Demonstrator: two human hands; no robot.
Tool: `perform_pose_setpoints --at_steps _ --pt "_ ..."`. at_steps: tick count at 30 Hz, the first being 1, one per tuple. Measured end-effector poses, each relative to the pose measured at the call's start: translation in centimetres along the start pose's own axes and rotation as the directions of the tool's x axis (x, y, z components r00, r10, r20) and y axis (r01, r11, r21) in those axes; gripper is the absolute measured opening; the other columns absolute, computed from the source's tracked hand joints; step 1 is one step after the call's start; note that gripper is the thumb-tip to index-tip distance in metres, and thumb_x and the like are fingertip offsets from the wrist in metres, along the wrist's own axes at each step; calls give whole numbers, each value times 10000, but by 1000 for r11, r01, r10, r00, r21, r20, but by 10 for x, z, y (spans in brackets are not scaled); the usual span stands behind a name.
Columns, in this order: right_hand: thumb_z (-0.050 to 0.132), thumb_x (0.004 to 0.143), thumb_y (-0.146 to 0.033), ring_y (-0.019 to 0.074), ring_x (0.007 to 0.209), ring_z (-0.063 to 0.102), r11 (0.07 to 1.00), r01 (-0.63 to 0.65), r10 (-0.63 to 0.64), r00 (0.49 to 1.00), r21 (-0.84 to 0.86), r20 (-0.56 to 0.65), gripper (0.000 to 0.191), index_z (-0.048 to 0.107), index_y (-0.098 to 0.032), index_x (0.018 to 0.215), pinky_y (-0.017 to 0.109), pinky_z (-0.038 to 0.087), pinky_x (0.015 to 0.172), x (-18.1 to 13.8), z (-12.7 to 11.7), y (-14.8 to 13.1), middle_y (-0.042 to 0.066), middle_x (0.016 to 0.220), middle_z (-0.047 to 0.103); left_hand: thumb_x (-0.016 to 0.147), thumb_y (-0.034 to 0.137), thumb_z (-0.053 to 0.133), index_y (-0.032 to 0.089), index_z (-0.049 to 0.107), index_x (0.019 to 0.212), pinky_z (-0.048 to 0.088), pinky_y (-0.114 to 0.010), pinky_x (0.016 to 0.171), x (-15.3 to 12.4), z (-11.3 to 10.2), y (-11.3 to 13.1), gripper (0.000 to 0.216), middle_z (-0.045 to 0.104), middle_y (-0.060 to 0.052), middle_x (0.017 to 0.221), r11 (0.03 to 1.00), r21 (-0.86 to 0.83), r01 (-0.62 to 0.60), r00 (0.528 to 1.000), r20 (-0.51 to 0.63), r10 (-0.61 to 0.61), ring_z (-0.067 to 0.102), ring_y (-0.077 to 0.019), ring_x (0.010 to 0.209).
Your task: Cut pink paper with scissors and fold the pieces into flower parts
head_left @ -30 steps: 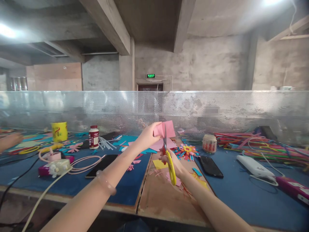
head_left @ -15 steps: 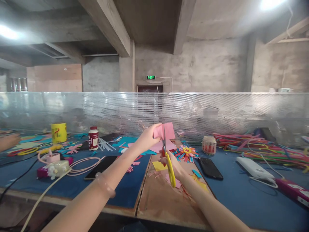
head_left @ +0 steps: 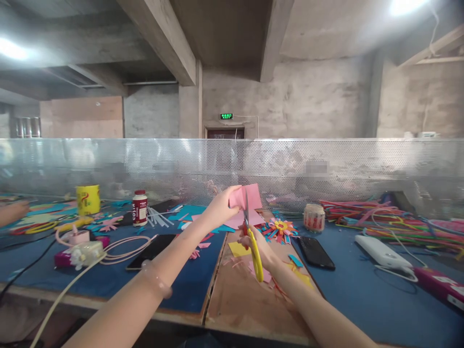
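Note:
My left hand (head_left: 229,200) is closed on a piece of pink paper (head_left: 253,196), holding it up above the table. In my right hand (head_left: 255,241) is a pair of scissors (head_left: 257,256) with yellow handles, its blades pointing upward at the paper. The blades lie across the middle of the pink sheet; whether they are fully closed I cannot tell. Behind my hands more pink paper (head_left: 239,220) lies flat. A paper flower (head_left: 279,228) with a yellow centre rests to the right of my right hand. Below it are yellow paper (head_left: 239,249) and pink scraps (head_left: 263,273).
A black phone (head_left: 316,253), a white power bank (head_left: 382,252) and a glass jar (head_left: 313,217) stand right, before colourful strips (head_left: 377,222). Left are a red bottle (head_left: 140,208), a yellow can (head_left: 88,199), cables and another person's hand (head_left: 14,212). A perforated metal screen (head_left: 174,166) runs behind.
The pink paper has shifted very slightly left. Both hands keep their hold, and the scissors stay at the sheet. The other person's hand at the far left has moved slightly.

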State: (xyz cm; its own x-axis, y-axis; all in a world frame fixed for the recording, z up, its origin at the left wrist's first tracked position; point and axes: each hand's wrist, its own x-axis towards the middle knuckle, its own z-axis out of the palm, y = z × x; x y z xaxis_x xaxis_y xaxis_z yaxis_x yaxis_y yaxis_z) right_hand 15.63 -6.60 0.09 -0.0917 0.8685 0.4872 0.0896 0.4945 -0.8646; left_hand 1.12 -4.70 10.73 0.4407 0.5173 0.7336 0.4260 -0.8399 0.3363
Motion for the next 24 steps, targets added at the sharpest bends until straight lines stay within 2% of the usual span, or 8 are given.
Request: perform_pose_setpoints --at_steps 9,24 --pt "510 618 -223 132 607 450 1000 -18 17 1000 -10 -16 257 543 -174 868 263 363 574 1 1 0 -11 720 498 687 160 551 229 427 1246 357 -368 982 -1 2 -4 577 491 -49 1277 1000 -4 -20 1000 -14 20 467 -219 1147" --pt "498 642 -260 127 614 439 998 -14 14 1000 -68 7 218 504 -170 840 267 361 590 0 1 1 -19 706 459 703 195 564 211 410 1259 338 -389 995 -3 2 -9 577 464 -72 1300 1000 -13 -10 1000 9 10 436 -231 1176"
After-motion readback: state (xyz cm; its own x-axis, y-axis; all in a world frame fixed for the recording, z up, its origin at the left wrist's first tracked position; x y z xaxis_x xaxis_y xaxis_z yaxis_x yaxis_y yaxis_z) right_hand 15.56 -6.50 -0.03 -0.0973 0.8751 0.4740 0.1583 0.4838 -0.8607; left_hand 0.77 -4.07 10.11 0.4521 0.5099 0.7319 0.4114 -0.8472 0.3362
